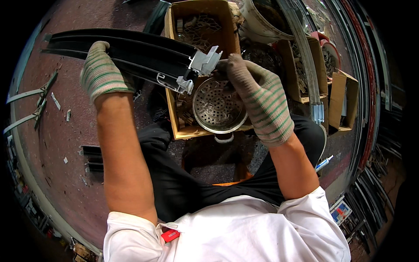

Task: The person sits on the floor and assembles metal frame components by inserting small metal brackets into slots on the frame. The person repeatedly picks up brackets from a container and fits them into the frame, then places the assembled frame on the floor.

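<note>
My left hand (104, 72), in a striped knit glove, is wrapped round a long black metal profile (150, 51). The profile slants from the upper left down toward the middle, and pale metal end pieces (204, 62) stick out of its right end. Just right of that end is my right hand (264, 94), gloved alike, its fingers curled together. Whatever they pinch, if anything, is hidden by the glove. Below the profile's end, a round metal strainer (211, 109) with a perforated bottom holds small bits. It sits in a cardboard box (175, 124) between my knees.
Cut metal pieces (198, 28) lie in the box's far part. Beyond stand a white bucket (251, 28) and, to the right, smaller cardboard boxes (342, 100). A long metal bar (305, 52) stretches past them. More black profiles (92, 159) lie on the reddish floor (48, 144) at left.
</note>
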A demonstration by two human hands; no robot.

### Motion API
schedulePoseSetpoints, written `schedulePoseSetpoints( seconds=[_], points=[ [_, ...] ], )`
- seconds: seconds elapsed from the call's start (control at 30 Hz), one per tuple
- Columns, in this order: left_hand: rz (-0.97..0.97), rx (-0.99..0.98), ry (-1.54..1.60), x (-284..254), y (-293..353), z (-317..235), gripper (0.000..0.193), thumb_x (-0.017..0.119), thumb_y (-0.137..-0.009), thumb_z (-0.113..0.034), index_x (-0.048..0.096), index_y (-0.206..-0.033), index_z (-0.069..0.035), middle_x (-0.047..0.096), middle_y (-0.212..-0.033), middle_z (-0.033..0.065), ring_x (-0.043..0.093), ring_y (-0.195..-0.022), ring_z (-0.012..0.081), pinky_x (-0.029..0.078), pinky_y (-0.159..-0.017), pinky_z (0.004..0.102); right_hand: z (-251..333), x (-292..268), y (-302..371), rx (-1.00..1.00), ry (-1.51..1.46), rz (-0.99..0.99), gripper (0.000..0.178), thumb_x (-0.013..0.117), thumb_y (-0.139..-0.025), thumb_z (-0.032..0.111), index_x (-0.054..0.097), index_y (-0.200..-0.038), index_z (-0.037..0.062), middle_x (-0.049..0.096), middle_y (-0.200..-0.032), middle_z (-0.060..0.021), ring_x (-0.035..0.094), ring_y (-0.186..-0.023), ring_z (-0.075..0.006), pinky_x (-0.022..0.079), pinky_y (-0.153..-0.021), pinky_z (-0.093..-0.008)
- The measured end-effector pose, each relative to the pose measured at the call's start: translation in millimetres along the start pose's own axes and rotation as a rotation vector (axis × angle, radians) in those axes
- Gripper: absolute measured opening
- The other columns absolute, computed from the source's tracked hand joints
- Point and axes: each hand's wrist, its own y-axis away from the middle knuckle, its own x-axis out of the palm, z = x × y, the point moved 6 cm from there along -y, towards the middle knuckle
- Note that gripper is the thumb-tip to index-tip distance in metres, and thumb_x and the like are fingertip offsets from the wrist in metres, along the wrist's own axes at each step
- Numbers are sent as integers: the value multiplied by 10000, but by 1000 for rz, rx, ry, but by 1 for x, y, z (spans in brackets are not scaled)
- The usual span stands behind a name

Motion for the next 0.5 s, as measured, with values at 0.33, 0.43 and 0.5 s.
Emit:
schedulePoseSetpoints(
  seconds=[0.33,0.43,0.5],
  points=[
    [22,14,-4,0,-3,3,204,624,-867,-114,605,-1018,22,625,-967,126,661,-795,224,590,-720,362,-12,18,13,-181,-164,106,301,630,-951,85,640,-1245,22,694,-937,-19,640,-822,-51,529,-752,-202],
    [28,25,-100,-1,-20,7,192,636,-858,-140,638,-985,4,642,-925,122,664,-763,225,588,-691,366,-11,20,10,-130,-148,170,319,628,-948,81,634,-1262,26,698,-946,-24,646,-828,-55,529,-761,-202],
    [5,21,-222,-5,-28,1,187,648,-850,-165,658,-952,-8,654,-889,118,664,-733,223,584,-667,368,-14,14,8,-208,-136,75,259,643,-952,111,678,-1196,30,708,-924,-19,650,-831,-60,531,-759,-209]
  ],
)
